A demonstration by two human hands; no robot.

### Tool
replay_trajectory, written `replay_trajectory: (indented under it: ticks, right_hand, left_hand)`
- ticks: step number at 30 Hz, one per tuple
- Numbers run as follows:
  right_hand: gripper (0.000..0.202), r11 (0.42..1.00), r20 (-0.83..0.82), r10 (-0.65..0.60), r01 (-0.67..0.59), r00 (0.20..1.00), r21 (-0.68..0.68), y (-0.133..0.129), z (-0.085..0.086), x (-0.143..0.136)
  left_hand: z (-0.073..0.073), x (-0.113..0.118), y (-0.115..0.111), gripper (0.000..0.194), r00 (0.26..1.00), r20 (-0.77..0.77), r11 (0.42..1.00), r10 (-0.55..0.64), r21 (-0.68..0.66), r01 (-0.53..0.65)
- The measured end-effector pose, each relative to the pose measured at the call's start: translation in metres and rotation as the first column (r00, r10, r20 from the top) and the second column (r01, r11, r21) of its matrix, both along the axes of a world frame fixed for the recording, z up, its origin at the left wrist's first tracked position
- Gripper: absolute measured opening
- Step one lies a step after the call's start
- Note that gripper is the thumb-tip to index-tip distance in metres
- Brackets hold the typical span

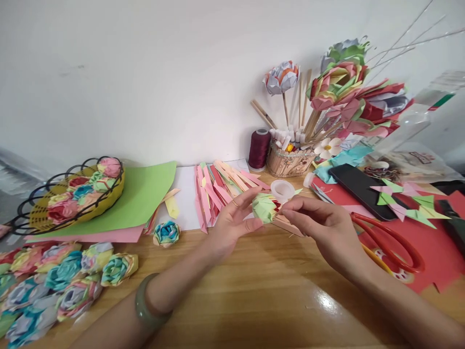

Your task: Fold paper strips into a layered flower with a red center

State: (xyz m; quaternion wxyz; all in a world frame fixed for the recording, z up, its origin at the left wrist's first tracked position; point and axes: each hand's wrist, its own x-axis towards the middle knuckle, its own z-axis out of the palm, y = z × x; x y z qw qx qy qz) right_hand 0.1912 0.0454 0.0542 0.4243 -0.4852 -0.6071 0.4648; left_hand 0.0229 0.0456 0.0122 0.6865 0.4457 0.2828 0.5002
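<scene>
My left hand [234, 220] is closed round the side of a pale green folded paper flower [264, 207], thumb below and fingers above. Red paper shows at the flower's right end. There the fingertips of my right hand [319, 223] are pinched together at the red part; whether they grip it or something thin is too small to make out. Just behind the flower stands a small translucent plastic cup [282, 190]. Folded pink, red and cream paper strips [214, 189] lie in a bundle beyond my left hand.
Finished paper flowers [58, 276] crowd the left; more fill a yellow basket [121, 186]. At the back stand a maroon thread spool [259, 149] and a holder [290, 164] with sticks and large paper flowers. Red-handled scissors [414, 252], a black phone [358, 189] and red paper [443, 252] lie right.
</scene>
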Motion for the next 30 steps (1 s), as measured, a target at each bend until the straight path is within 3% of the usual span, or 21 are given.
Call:
replay_trajectory:
  ticks: [7, 13, 17, 24, 30]
  right_hand:
    - [0.014, 1.0, 0.015, 0.007, -0.007, 1.0, -0.028, 0.0, 0.001, 0.0]
    - [0.015, 1.0, 0.014, 0.017, -0.018, 1.0, 0.01, 0.001, 0.0, 0.0]
    - [0.014, 0.997, -0.007, 0.043, -0.043, 0.999, -0.06, 0.003, 0.0, -0.001]
    - [0.017, 0.981, -0.091, 0.049, -0.065, 0.995, -0.181, 0.007, -0.006, 0.002]
    - [0.016, 0.982, 0.005, 0.077, -0.075, 0.997, -0.173, 0.005, 0.001, 0.0]
  left_hand:
    - [-0.003, -0.001, 0.001, 0.045, 0.982, -0.181, 0.963, 0.051, 0.27, 0.0]
    - [-0.007, -0.002, 0.0, 0.045, 0.938, -0.302, 0.893, 0.171, 0.449, -0.019]
    - [-0.008, -0.003, -0.001, 0.044, 0.911, -0.345, 0.837, 0.227, 0.547, -0.002]
    - [-0.011, -0.003, 0.0, 0.043, 0.885, -0.376, 0.771, 0.274, 0.636, 0.032]
    - [-0.012, -0.003, 0.0, 0.046, 0.865, -0.405, 0.736, 0.295, 0.674, 0.065]
